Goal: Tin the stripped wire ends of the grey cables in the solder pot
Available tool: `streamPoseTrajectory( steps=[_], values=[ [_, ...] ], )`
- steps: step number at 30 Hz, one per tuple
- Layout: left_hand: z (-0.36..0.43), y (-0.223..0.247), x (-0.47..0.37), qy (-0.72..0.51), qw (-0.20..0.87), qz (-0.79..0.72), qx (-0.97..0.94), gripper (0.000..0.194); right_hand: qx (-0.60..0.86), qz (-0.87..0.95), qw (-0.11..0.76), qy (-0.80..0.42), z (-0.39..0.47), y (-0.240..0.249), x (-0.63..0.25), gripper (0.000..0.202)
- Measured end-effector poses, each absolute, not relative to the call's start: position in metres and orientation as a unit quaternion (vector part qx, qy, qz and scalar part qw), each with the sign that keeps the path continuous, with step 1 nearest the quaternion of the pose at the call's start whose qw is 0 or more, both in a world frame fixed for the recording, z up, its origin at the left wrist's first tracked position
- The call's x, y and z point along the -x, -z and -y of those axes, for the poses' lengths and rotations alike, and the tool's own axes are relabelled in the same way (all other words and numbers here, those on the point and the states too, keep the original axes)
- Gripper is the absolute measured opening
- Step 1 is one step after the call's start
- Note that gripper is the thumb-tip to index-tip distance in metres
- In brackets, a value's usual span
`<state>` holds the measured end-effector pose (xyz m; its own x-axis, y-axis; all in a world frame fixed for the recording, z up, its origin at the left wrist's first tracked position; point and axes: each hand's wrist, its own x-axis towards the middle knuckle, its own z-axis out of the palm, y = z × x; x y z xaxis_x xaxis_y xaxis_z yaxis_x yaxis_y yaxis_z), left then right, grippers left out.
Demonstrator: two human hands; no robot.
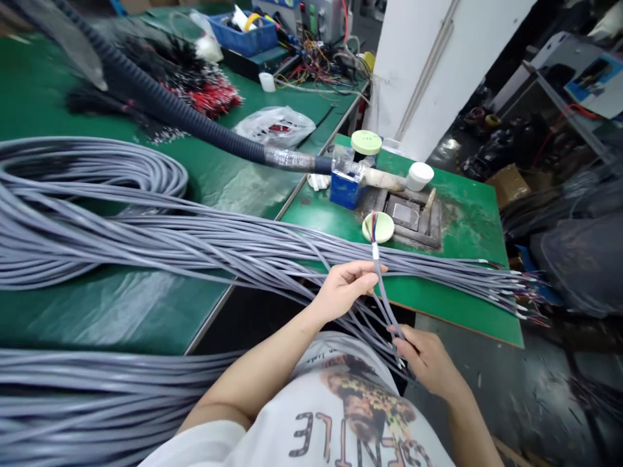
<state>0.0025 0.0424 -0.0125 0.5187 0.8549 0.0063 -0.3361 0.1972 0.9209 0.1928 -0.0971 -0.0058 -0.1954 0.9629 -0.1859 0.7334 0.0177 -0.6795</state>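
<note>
My left hand pinches a grey cable a little below its stripped end, thumb and forefinger closed on it. Thin coloured wires stick up out of the white wrap at that end, in front of a pale green round dish. Lower down, my right hand is closed around the same cable, and other grey strands hang beside it. Behind my left hand runs a long bundle of grey cables, its stripped ends spread past the right side of the green board.
A soldering pot sits on the green board, with a white-lidded cup and a lidded jar nearby. A black corrugated hose crosses overhead to a blue box. Coiled cable lies left.
</note>
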Motion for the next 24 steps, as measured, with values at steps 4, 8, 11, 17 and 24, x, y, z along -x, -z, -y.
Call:
streamPoseTrajectory(
  steps=[4,8,11,17,24],
  values=[
    [-0.045,0.014,0.001,-0.414,0.737,-0.290,-0.448,0.033,0.598,0.708,0.119,-0.356,0.093,0.010,-0.192,0.028],
    [-0.039,0.019,-0.003,-0.383,0.769,-0.272,-0.434,0.031,0.578,0.706,0.147,-0.383,0.082,0.005,-0.191,0.025],
    [-0.030,0.024,-0.012,-0.323,0.811,-0.240,-0.425,0.030,0.587,0.666,0.225,-0.401,0.068,-0.001,-0.182,0.025],
    [-0.034,0.027,-0.015,-0.403,0.779,-0.287,-0.385,0.027,0.628,0.615,0.270,-0.392,0.049,-0.005,-0.162,0.024],
    [-0.053,0.020,-0.006,-0.467,0.744,-0.319,-0.355,0.022,0.626,0.630,0.258,-0.380,0.048,-0.002,-0.159,0.025]
  ],
)
